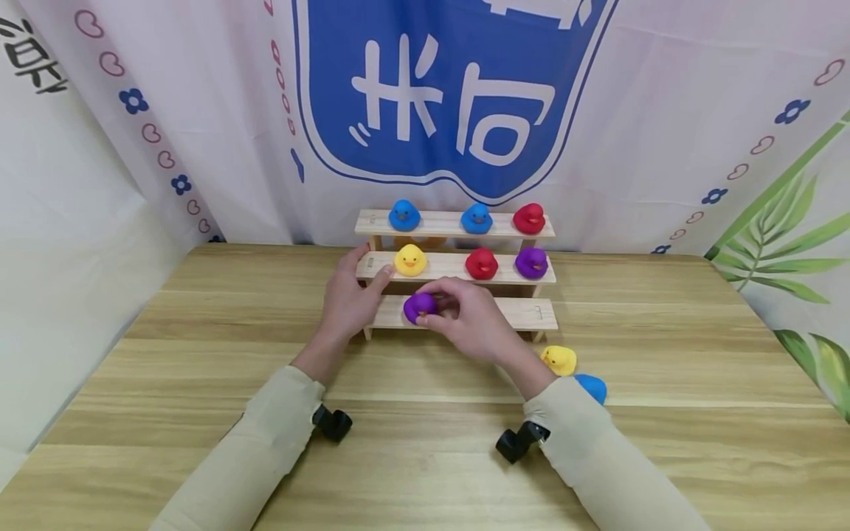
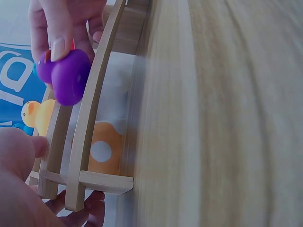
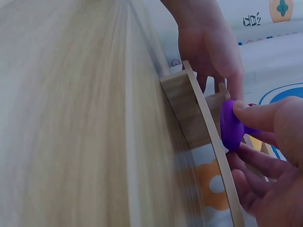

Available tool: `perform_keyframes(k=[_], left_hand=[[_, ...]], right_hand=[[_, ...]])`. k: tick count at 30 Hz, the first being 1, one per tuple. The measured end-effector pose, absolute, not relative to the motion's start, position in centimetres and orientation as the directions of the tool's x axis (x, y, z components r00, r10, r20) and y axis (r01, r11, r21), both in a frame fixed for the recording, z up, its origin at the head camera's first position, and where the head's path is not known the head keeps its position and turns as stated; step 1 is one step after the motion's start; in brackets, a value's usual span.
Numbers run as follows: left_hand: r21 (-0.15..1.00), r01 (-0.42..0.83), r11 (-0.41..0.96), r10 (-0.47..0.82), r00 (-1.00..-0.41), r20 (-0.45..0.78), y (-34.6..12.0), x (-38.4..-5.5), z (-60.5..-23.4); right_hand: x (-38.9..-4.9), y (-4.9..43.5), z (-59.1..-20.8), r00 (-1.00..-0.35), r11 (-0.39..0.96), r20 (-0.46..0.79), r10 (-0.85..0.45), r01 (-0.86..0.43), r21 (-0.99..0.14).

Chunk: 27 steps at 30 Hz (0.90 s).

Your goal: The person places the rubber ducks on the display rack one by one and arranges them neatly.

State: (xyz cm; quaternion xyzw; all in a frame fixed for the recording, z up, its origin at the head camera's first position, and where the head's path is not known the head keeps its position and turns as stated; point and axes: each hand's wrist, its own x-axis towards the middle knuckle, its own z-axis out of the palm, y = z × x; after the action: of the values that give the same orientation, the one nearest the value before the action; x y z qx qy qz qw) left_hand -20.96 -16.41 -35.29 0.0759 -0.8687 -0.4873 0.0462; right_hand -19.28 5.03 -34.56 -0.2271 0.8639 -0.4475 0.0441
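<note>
A purple rubber duck (image 1: pixel 420 308) is pinched between the thumb and fingers of my right hand (image 1: pixel 474 317), right at the top of the lowest step of a three-step wooden shelf (image 1: pixel 518 313). My left hand (image 1: pixel 348 295) grips the left end of this shelf; its thumb lies by the middle step and its fingers reach round the end in the left wrist view. Near that thumb a yellow duck (image 1: pixel 410 260) sits on the middle step, with a red duck (image 1: pixel 481 264) and another purple duck (image 1: pixel 531 263) to its right.
Along the top step stand two blue ducks, the left one (image 1: pixel 404 215) and the middle one (image 1: pixel 477 219), plus a red duck (image 1: pixel 529 219). On the wooden table (image 1: pixel 425 457), a yellow duck (image 1: pixel 560 360) and a blue duck (image 1: pixel 591 388) lie beside my right forearm. A printed curtain (image 1: pixel 232 110) hangs behind.
</note>
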Motion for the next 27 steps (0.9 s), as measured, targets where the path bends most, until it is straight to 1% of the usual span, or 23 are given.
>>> perform_keyframes(k=[15,27], left_hand=[[0.857,-0.070,0.511,-0.175,-0.984,0.025,-16.6,-21.1,-35.3],[0.857,-0.089,0.507,-0.183,-0.983,0.005,-16.5,-21.1,-35.4]], right_hand=[[-18.9,3.8,-34.6,-0.912,0.577,0.116,-0.394,-0.343,-0.741],[-18.7,4.6,-34.4,-0.925,0.585,0.063,-0.375,-0.289,-0.758]])
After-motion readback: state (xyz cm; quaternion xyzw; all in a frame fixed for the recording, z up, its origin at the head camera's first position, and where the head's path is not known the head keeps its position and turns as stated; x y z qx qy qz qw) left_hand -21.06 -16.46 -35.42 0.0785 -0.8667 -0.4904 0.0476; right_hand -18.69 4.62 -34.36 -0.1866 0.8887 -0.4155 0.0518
